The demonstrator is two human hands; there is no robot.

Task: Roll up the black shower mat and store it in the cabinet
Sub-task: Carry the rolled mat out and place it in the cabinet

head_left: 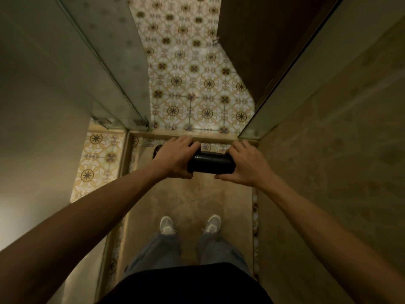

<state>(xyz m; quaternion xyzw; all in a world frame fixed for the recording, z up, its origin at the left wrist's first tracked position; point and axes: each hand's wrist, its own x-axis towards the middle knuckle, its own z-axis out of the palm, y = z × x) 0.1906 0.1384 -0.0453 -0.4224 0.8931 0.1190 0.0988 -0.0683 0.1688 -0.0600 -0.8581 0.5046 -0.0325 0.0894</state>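
Observation:
The black shower mat (210, 162) is rolled into a tight horizontal tube held in front of me above the shower floor. My left hand (175, 157) is wrapped over its left part, and the roll's left end (156, 151) pokes out beyond my knuckles. My right hand (246, 164) grips the right end, hiding it. Both arms are stretched forward. No cabinet shows in the head view.
I stand on the beige shower floor (190, 200), shoes (167, 224) below the roll. A raised threshold (192, 134) crosses just beyond my hands, with patterned floor tiles (192, 84) past it. A glass panel (114, 73) is at left, a beige wall (328, 150) at right, a dark wooden door (263, 40) at upper right.

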